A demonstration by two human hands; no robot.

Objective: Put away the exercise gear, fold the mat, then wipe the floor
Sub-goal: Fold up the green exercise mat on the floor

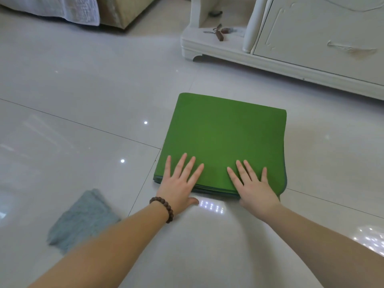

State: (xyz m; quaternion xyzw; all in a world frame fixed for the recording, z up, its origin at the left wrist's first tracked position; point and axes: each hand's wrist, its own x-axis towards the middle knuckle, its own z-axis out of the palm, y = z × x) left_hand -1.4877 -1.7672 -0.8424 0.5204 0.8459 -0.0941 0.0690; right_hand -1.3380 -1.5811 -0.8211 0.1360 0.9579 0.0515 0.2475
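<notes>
A green mat [222, 138] lies folded into a thick square on the glossy tiled floor. Both my hands rest flat on its near edge, fingers spread. My left hand [179, 181], with a brown bead bracelet at the wrist, presses the near left part. My right hand [253, 188] presses the near right part, its thumb curled over the stacked layers at the front. A grey-blue cloth [83, 219] lies crumpled on the floor to the left of my left forearm. A skipping rope with dark wooden handles [219, 32] rests on the low ledge of the white cabinet.
A white cabinet [311, 48] with a drawer stands at the back right, close behind the mat. A bed or sofa with a white cover [62, 9] is at the far left. Bare tiled floor [83, 100] stretches between them.
</notes>
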